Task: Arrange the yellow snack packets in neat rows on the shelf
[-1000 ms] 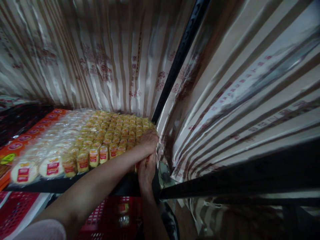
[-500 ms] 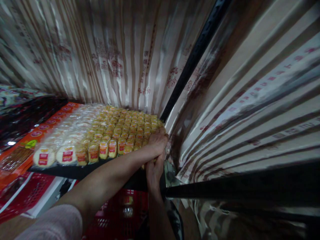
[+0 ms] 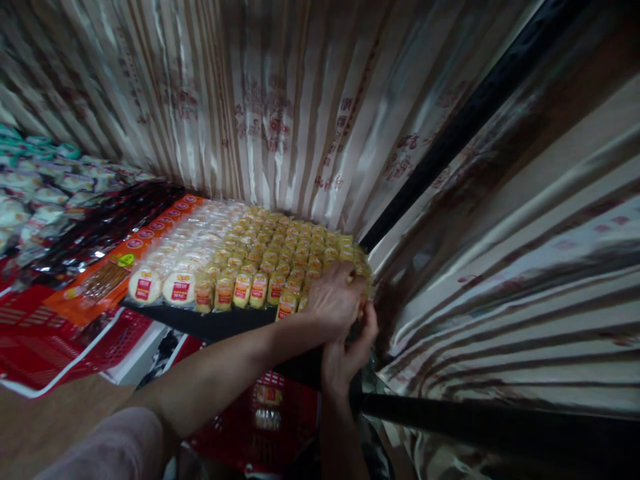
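Cakes (image 3: pixel 259 289): ranked tight, likely to prop one another upright.
Left hand (image 3: pixel 336 300): curled at their end, grasp hidden.
Right hand (image 3: pixel 345 363): loosely cupped alongside, hold unclear.

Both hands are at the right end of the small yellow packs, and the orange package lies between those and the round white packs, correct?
Not quite: the head view shows the orange package left of the round white packs, not between them and the small yellow packs. The left hand and right hand are indeed at the right end.
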